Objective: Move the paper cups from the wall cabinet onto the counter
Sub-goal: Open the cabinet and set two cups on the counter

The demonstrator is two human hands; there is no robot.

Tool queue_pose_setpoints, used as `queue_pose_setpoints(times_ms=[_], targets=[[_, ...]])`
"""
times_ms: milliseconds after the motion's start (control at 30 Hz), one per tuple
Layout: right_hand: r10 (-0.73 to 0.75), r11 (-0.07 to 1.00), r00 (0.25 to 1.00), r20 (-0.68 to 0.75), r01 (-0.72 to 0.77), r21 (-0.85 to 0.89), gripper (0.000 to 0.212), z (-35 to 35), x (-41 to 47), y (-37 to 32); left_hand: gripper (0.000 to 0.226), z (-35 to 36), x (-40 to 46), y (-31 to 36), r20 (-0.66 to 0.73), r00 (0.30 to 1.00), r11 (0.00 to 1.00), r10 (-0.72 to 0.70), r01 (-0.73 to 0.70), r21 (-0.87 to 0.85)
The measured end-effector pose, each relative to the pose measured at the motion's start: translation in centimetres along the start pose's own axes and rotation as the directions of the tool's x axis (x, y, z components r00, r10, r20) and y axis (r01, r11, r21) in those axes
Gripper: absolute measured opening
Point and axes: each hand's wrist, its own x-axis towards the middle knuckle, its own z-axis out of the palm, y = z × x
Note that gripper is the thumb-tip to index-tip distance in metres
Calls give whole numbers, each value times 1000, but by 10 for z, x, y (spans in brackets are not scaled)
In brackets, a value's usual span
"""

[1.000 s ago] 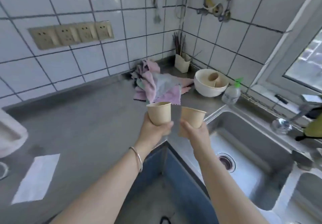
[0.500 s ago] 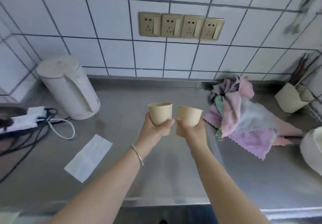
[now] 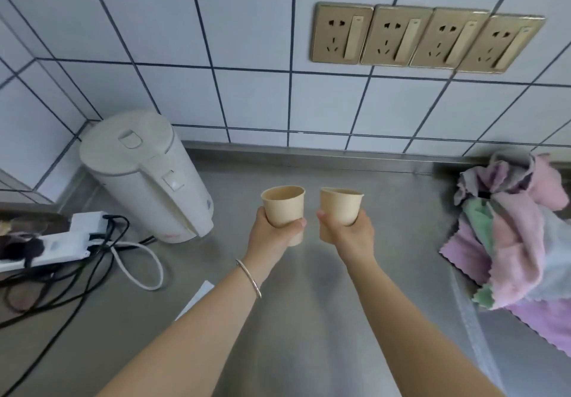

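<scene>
I hold two tan paper cups upright and side by side above the steel counter (image 3: pixel 312 288). My left hand (image 3: pixel 272 232) grips the left paper cup (image 3: pixel 284 208) around its lower half; a thin bangle sits on that wrist. My right hand (image 3: pixel 349 232) grips the right paper cup (image 3: pixel 340 206) from below, and this cup leans slightly left. A small gap separates the two cups. Both are empty as far as their openings show. The wall cabinet is out of view.
A white electric kettle (image 3: pixel 145 177) stands at the back left, with a power strip (image 3: pixel 52 242) and tangled cables beside it. Pink, green and grey cloths (image 3: pixel 519 239) are heaped at the right. A paper slip (image 3: pixel 197 299) lies under my left forearm. Wall sockets (image 3: pixel 426 38) sit above.
My view has swung left from the sink to the counter by the kettle. Both hands keep their cups, which have moved a little apart.
</scene>
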Motion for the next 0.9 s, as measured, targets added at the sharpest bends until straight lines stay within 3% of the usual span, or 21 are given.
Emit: queue_pose_setpoints(times_ms=[100,233,333,467,900], targets=[[9,1000,1000,2,-8,-18,62,18,28,0,65,-7,39,-4,-3,1000,1000,1,-1,31],[7,1000,998,56,-6,-7,46,34,61,2,63,-8,79,-5,-32,999,997,32,-29,67],[-23,999,996,91,26,-28,52,45,81,1,66,-3,105,-7,-43,994,990,98,-93,103],[-46,998,997,65,49,-45,65,57,104,3,73,5,130,-17,-71,988,984,135,-125,129],[-119,984,992,-33,113,-138,64,69,146,20,63,20,169,-31,-210,961,960,182,-128,248]])
